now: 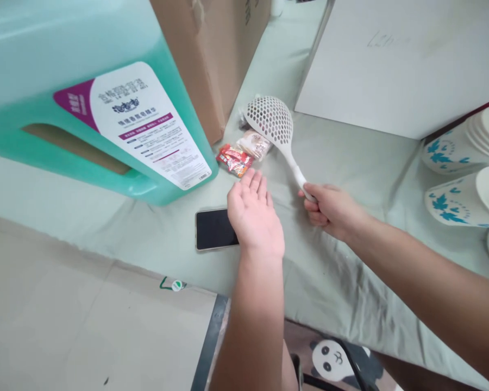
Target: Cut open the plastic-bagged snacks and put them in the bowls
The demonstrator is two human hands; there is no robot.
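My right hand (330, 209) is closed around the handle end of a white slotted skimmer ladle (271, 119). The perforated bowl of the ladle points away from me, over some small wrapped packets. Palm up, my left hand (256, 214) is open with its fingers stretched out and nothing in it. Under its left side lies a dark-screened smartphone (215, 229), partly hidden by the hand. Just beyond the left fingertips are a red snack packet (234, 159) and a clear-wrapped pale packet (255, 143).
A large jug of green liquid (175, 119) stands at the left, with a cardboard box (215, 60) behind it. A white box (399, 70) sits at the back right. Paper cups (452, 203) lie at the right on the pale green tablecloth (350, 157). The table's front edge runs below my hands.
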